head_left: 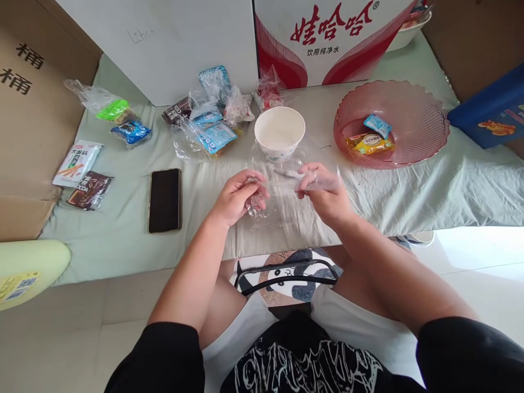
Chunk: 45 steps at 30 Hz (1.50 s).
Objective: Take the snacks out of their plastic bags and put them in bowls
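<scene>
Both my hands hold one clear plastic bag (pixel 282 188) over the cloth-covered table. My left hand (pixel 237 196) pinches the bag's left part, crumpled in its fingers. My right hand (pixel 323 191) grips the right part near the bag's top edge. Just behind the bag stands a white bowl (pixel 279 132), which looks empty. Right of it sits a pink ribbed plastic bowl (pixel 426 117) with a yellow snack packet (pixel 370 144) and a small blue packet (pixel 377 125) inside.
A black phone (pixel 164 200) lies left of my hands. Several bagged snacks (pixel 208 123) are heaped behind it, more packets (pixel 79 174) lie at the far left. Cardboard boxes (pixel 327 38) stand along the back and left. A blue box (pixel 491 112) is at the right.
</scene>
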Each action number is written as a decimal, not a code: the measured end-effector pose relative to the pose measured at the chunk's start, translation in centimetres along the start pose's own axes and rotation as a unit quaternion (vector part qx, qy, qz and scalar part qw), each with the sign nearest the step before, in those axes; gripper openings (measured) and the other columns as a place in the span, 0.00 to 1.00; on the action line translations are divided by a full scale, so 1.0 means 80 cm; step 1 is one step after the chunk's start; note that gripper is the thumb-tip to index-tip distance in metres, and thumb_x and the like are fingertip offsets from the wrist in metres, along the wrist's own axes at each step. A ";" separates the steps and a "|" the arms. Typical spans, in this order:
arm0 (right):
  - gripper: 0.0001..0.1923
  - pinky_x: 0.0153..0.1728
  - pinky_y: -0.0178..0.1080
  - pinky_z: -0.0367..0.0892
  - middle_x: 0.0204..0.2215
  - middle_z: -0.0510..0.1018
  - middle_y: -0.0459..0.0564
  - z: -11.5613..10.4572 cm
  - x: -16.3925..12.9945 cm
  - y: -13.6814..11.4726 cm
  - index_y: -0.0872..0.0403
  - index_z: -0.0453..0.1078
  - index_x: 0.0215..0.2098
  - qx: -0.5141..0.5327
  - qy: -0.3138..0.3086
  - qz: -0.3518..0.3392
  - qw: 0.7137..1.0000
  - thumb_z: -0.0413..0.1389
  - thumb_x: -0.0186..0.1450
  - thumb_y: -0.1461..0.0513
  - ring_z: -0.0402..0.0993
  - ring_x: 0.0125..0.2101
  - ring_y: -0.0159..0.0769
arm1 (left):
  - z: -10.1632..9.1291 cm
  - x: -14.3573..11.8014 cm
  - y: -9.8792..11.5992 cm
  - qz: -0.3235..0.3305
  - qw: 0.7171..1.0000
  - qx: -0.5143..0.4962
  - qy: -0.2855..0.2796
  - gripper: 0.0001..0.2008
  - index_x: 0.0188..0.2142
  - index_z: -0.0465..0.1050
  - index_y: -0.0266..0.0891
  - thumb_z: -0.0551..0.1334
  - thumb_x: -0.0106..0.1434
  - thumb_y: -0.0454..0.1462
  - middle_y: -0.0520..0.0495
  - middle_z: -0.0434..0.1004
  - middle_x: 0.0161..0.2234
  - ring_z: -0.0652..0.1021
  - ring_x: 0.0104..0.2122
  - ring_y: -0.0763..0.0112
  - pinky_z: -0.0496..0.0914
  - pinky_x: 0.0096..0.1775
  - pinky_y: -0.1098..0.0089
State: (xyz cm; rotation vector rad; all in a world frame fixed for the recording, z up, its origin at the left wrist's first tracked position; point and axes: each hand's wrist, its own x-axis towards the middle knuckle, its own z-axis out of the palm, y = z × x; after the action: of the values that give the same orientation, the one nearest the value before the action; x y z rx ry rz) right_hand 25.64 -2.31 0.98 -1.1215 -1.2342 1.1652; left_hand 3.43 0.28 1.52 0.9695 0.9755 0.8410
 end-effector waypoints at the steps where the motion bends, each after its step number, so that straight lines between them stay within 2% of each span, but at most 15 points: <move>1: 0.08 0.32 0.38 0.69 0.43 0.76 0.51 -0.002 0.000 -0.002 0.52 0.69 0.24 0.002 -0.003 -0.004 1.000 0.62 0.57 0.58 0.73 0.34 0.33 | -0.002 0.000 0.002 0.001 1.000 -0.012 -0.002 0.12 0.34 0.76 0.40 0.72 0.52 0.42 0.52 0.80 0.24 0.77 0.18 0.72 0.69 0.21 0.74; 3: 0.07 0.36 0.40 0.70 0.46 0.76 0.51 -0.005 0.000 -0.006 0.51 0.71 0.30 0.021 -0.002 0.031 0.999 0.61 0.57 0.57 0.74 0.39 0.37 | -0.005 0.001 0.003 0.002 1.000 -0.024 -0.011 0.11 0.28 0.77 0.38 0.72 0.48 0.42 0.48 0.82 0.25 0.79 0.21 0.70 0.73 0.25 0.71; 7: 0.24 0.37 0.43 0.73 0.54 0.73 0.52 -0.006 0.002 -0.005 0.45 0.63 0.54 0.071 0.009 0.141 0.987 0.57 0.62 0.48 0.77 0.41 0.40 | -0.009 0.007 -0.002 0.038 0.999 -0.001 0.002 0.20 0.25 0.81 0.36 0.66 0.54 0.53 0.42 0.82 0.25 0.81 0.27 0.65 0.76 0.30 0.67; 11: 0.39 0.35 0.42 0.70 0.41 0.76 0.48 -0.005 0.003 0.001 0.46 0.56 0.61 0.019 -0.047 0.183 0.982 0.66 0.57 0.48 0.75 0.34 0.37 | -0.011 0.011 -0.007 0.112 0.990 0.058 0.069 0.15 0.33 0.81 0.40 0.75 0.49 0.46 0.47 0.84 0.31 0.82 0.31 0.67 0.76 0.35 0.69; 13: 0.40 0.34 0.41 0.67 0.33 0.74 0.43 -0.004 0.003 0.001 0.47 0.56 0.60 0.002 -0.055 0.171 0.984 0.67 0.55 0.52 0.71 0.30 0.34 | -0.012 0.010 -0.007 0.095 0.993 0.014 0.062 0.27 0.46 0.78 0.46 0.78 0.45 0.42 0.49 0.85 0.36 0.84 0.34 0.66 0.77 0.39 0.67; 15: 0.38 0.35 0.41 0.67 0.31 0.73 0.41 -0.003 0.003 -0.002 0.47 0.56 0.60 0.019 -0.035 0.140 0.989 0.67 0.56 0.54 0.70 0.30 0.34 | -0.012 0.008 -0.006 0.029 0.999 -0.031 0.032 0.35 0.53 0.74 0.48 0.80 0.44 0.42 0.48 0.86 0.39 0.85 0.36 0.63 0.78 0.40 0.65; 18: 0.33 0.37 0.42 0.68 0.32 0.74 0.42 -0.003 0.004 -0.005 0.47 0.62 0.55 0.045 -0.044 0.121 0.991 0.68 0.55 0.54 0.72 0.33 0.35 | -0.010 0.006 -0.003 -0.051 0.998 -0.029 0.008 0.30 0.46 0.76 0.40 0.80 0.43 0.41 0.47 0.85 0.34 0.85 0.35 0.62 0.78 0.39 0.66; 20: 0.22 0.35 0.41 0.66 0.30 0.73 0.43 -0.003 0.005 -0.006 0.50 0.68 0.44 0.013 -0.086 0.142 0.986 0.68 0.55 0.52 0.70 0.31 0.34 | -0.008 0.003 0.000 -0.039 0.999 -0.030 0.015 0.27 0.41 0.77 0.39 0.80 0.43 0.41 0.46 0.85 0.34 0.85 0.35 0.63 0.77 0.40 0.66; 23: 0.15 0.33 0.39 0.64 0.25 0.71 0.43 -0.004 0.003 -0.005 0.51 0.66 0.31 -0.026 -0.119 0.147 0.982 0.65 0.60 0.51 0.67 0.28 0.32 | -0.006 -0.001 0.005 -0.047 0.999 -0.019 -0.014 0.27 0.46 0.76 0.41 0.78 0.47 0.42 0.46 0.86 0.37 0.85 0.36 0.62 0.79 0.39 0.65; 27: 0.14 0.27 0.37 0.62 0.21 0.69 0.37 -0.003 0.002 -0.007 0.49 0.64 0.39 0.013 -0.115 0.136 0.984 0.62 0.61 0.54 0.65 0.22 0.30 | -0.006 -0.006 0.009 -0.106 0.992 0.059 -0.029 0.27 0.50 0.73 0.41 0.74 0.52 0.41 0.52 0.84 0.27 0.82 0.24 0.68 0.73 0.26 0.73; 31: 0.16 0.27 0.38 0.63 0.20 0.69 0.37 -0.004 0.001 -0.009 0.47 0.66 0.46 0.077 -0.084 0.125 0.986 0.60 0.61 0.56 0.66 0.22 0.32 | -0.009 -0.008 0.014 -0.072 0.997 0.003 -0.002 0.19 0.43 0.73 0.41 0.70 0.52 0.41 0.54 0.78 0.21 0.78 0.17 0.69 0.67 0.20 0.74; 34: 0.09 0.28 0.39 0.61 0.23 0.70 0.43 -0.010 0.002 -0.010 0.48 0.70 0.35 0.073 -0.082 0.104 0.988 0.58 0.61 0.53 0.64 0.23 0.33 | -0.011 -0.004 0.015 -0.051 0.998 -0.037 -0.007 0.09 0.30 0.73 0.39 0.67 0.50 0.41 0.52 0.75 0.20 0.76 0.18 0.70 0.69 0.21 0.72; 39: 0.22 0.29 0.40 0.59 0.24 0.73 0.49 -0.020 0.004 -0.013 0.51 0.72 0.25 -0.054 -0.113 0.123 0.984 0.52 0.66 0.46 0.66 0.27 0.36 | -0.008 0.006 0.005 0.004 1.000 0.009 0.006 0.11 0.23 0.74 0.37 0.66 0.48 0.44 0.47 0.76 0.23 0.75 0.23 0.71 0.68 0.24 0.72; 42: 0.13 0.28 0.38 0.56 0.21 0.69 0.41 -0.019 0.006 -0.009 0.50 0.70 0.33 -0.177 -0.078 0.135 0.972 0.64 0.57 0.51 0.62 0.24 0.32 | -0.006 0.011 -0.003 0.053 0.995 0.065 0.047 0.12 0.30 0.73 0.40 0.69 0.44 0.34 0.52 0.77 0.27 0.75 0.25 0.73 0.67 0.27 0.74; 45: 0.24 0.26 0.37 0.56 0.25 0.72 0.39 -0.017 0.008 -0.005 0.47 0.65 0.47 -0.140 -0.008 0.125 0.982 0.65 0.53 0.56 0.62 0.23 0.32 | -0.006 0.015 -0.008 0.157 0.972 0.082 0.156 0.17 0.36 0.72 0.43 0.68 0.44 0.32 0.52 0.78 0.34 0.79 0.34 0.71 0.72 0.36 0.72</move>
State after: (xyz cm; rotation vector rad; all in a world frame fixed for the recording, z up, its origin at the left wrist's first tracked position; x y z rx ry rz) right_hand 27.02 -1.70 1.42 -1.5140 -1.3258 1.2106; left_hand 3.50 1.26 0.52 1.1754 1.1920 1.2186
